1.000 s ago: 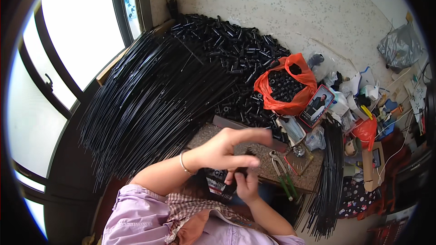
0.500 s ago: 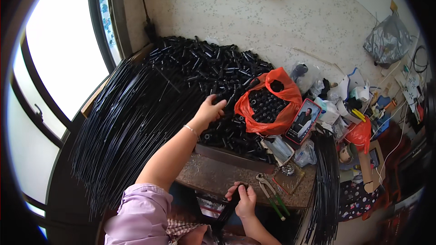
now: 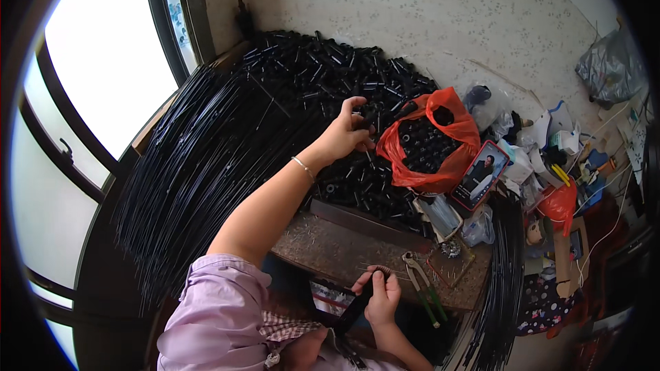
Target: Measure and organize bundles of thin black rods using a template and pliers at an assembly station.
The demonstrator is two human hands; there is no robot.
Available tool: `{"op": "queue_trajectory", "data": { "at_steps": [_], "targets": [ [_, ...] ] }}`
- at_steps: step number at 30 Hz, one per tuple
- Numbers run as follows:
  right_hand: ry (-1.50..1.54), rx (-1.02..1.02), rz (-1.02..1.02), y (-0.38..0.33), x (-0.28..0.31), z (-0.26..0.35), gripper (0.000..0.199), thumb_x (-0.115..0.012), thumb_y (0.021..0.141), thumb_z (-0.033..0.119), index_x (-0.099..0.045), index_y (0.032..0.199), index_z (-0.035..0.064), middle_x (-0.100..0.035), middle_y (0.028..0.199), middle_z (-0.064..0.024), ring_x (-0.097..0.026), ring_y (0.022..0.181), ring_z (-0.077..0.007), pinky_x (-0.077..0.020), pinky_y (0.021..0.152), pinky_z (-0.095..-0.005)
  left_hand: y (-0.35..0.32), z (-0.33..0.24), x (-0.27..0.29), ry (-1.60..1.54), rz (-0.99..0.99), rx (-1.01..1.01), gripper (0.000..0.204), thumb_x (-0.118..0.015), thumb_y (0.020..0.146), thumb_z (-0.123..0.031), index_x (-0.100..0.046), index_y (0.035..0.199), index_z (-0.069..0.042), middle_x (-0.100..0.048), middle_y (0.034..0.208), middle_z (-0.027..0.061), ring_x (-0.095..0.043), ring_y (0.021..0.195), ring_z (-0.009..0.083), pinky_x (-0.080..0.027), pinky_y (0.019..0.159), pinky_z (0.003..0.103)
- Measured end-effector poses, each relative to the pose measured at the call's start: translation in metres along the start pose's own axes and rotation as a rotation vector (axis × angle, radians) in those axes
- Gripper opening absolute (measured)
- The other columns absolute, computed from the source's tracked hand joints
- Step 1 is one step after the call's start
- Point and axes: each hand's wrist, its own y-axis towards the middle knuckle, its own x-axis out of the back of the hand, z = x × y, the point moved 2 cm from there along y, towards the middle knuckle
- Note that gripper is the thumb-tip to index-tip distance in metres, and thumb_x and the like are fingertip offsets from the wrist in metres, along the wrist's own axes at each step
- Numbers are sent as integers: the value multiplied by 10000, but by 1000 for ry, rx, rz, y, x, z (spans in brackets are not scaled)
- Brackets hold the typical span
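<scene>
My left hand (image 3: 342,136) reaches over a heap of short black tube-like pieces (image 3: 330,72), its fingers apart and bent down among them. Whether a fingertip touches a piece is hard to make out. Close to my body, my right hand (image 3: 382,297) is closed around the upper end of a long black bundle (image 3: 350,312), which slants down toward my lap. Its strands are too dark to tell apart. Just right of my left hand, an orange-red plastic bag (image 3: 448,180) stands open, packed with more black pieces.
Long thin black rods (image 3: 192,165) fan out at the left. Green-handled pincers (image 3: 421,288) lie on the worn tabletop (image 3: 323,240) beside my right hand. A phone (image 3: 480,175) leans by the bag. More black rods (image 3: 503,261) hang over the right edge, near clutter.
My left hand has lifted slightly and spread its fingers over the heap. My right hand stays closed on the bundle near my lap. The whole view has shifted a little.
</scene>
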Motion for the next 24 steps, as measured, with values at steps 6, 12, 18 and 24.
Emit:
{"op": "queue_trajectory", "data": {
  "at_steps": [6, 12, 18, 24],
  "targets": [
    [2, -30, -4, -29, -14, -8, 142, -374, 810, 160, -417, 843, 29, -495, 628, -75, -486, 508, -139, -377, 454, -230, -95, 13, 27, 1401, 413, 11, 235, -600, 588, -248, -534, 713, -61, -548, 668, 113, -541, 660, 263, -443, 571, 342],
    [80, -60, -62, -69, -25, -2, 126, -424, 789, 165, -443, 820, 44, -530, 689, -81, -519, 578, -158, -405, 501, -246, -135, 29, 16, 1515, 323, -153, 94, -440, 653, -61, -517, 706, -53, -542, 680, 138, -543, 652, 282, -447, 540, 354],
    [132, -65, -78, -84, -12, -7, 113, -511, 739, 125, -527, 792, 26, -546, 695, -71, -517, 618, -137, -420, 578, -244, -128, 8, 21, 803, -121, -320, 173, -606, 619, -115, -544, 751, -20, -549, 662, 136, -548, 588, 214, -427, 539, 262],
    [15, 41, -113, -92, 2, -14, 111, -510, 740, 105, -509, 793, 9, -535, 697, -58, -500, 612, -118, -405, 589, -226, -234, 56, 29, 886, 283, -318, 194, -601, 601, -120, -521, 738, -7, -534, 653, 121, -529, 558, 204, -415, 522, 277]
  ]
}}
